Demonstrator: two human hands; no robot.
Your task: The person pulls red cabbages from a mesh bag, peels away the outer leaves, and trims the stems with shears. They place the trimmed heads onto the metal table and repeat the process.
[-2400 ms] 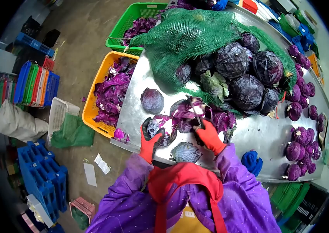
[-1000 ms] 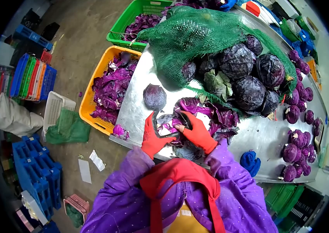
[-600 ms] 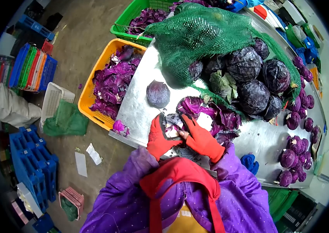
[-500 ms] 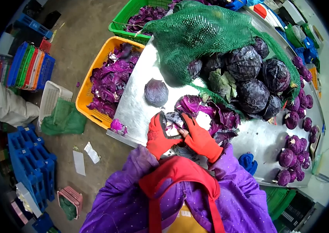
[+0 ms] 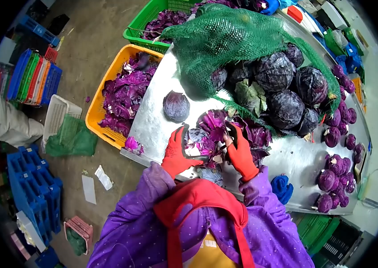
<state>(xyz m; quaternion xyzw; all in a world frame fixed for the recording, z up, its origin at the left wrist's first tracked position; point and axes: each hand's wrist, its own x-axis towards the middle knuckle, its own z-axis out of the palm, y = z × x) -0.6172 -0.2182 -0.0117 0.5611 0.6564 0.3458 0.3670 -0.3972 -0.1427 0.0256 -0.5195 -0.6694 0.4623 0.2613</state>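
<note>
My left hand point(image 5: 178, 154), in a red glove with dark fingers, curves around the left side of a partly stripped red cabbage point(image 5: 204, 145). On the other side, my right hand point(image 5: 241, 156) pinches a loose purple cabbage leaf point(image 5: 216, 127) at the cabbage's upper right. Part of the cabbage is hidden by the leaf and gloves. A heap of stripped leaves point(image 5: 257, 135) lies just past my right hand. One whole red cabbage point(image 5: 176, 106) sits apart on the metal table point(image 5: 151, 129), above my left hand.
A green mesh bag point(image 5: 224, 40) spills several dark cabbages point(image 5: 286, 108) across the table. Smaller trimmed cabbages point(image 5: 329, 181) stand at the right, near a blue cloth point(image 5: 282, 189). Leaf-filled yellow point(image 5: 94, 109) and green crates point(image 5: 132, 33) flank the table's left edge.
My right hand has moved right and slightly away from the cabbage, pulling a leaf outward. My left hand stays at the cabbage, its thumb and fingers wider apart.
</note>
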